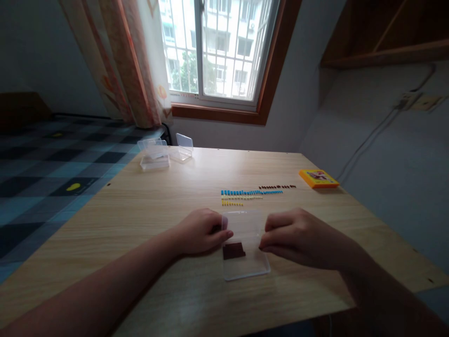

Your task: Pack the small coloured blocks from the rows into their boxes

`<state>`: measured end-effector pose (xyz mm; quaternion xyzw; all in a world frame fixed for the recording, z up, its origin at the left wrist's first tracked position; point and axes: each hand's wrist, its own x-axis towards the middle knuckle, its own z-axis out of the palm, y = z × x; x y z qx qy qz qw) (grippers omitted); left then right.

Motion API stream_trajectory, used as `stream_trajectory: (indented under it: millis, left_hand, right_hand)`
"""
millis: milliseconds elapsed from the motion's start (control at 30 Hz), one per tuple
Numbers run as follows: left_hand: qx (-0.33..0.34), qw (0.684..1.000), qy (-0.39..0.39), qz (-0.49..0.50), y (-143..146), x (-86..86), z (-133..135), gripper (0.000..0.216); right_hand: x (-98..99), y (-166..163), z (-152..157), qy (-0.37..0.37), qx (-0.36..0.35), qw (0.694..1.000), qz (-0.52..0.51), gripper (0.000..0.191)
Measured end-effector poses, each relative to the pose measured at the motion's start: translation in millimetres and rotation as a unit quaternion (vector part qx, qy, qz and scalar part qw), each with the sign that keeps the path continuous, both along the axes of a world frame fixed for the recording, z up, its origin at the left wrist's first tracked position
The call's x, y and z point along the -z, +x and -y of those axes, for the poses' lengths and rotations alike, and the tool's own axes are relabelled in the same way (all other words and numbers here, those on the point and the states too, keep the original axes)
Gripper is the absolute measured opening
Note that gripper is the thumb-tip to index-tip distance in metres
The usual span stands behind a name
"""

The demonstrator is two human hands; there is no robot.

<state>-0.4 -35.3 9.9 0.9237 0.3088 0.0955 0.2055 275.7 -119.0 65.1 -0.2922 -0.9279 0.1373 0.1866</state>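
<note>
A shallow clear plastic box (pixel 247 271) lies on the table in front of me. Dark brown strips (pixel 234 251) are packed side by side along its left part. My left hand (pixel 205 230) grips the box's left edge, its thumb over the rim. At the right edge, my right hand (pixel 296 238) is closed in a pinch; a tiny dark spot shows at its fingertips, too small to name. Just beyond the box run rows of small pieces: yellow pieces (pixel 231 203), pale pieces (pixel 242 197), blue pieces (pixel 242 192) and brown pieces (pixel 277 187).
Clear plastic boxes with raised lids (pixel 154 161) stand at the table's far left. A yellow-orange box (pixel 318 179) lies near the right edge. Behind the wooden table (pixel 140 224) is a barred window (pixel 224 51); a bed with a checked cover (pixel 70 154) is on the left.
</note>
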Motion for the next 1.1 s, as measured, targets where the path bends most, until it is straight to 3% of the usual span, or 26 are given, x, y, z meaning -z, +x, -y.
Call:
stream_trajectory:
  millis: [133, 367, 700, 1100]
  left_hand:
    - [0.009, 1.000, 0.001, 0.011, 0, -0.6, 0, 0.036]
    - [0.015, 1.000, 0.004, 0.018, 1, 0.1, 0, 0.034]
    - [0.012, 1.000, 0.007, 0.012, 2, -2.2, 1, 0.033]
    - [0.007, 1.000, 0.009, 0.013, 1, -1.7, 2, 0.032]
  right_hand:
    - [22.5, -12, -8, -0.013, 0.039, 0.996, 0.085, 0.019]
    - [32.9, -23, -7, -0.014, 0.076, 0.988, 0.135, 0.022]
    - [22.8, -13, -9, -0.034, 0.061, 0.990, 0.120, 0.020]
    - [26.2, -21, -8, -0.043, 0.060, 0.987, 0.140, 0.019]
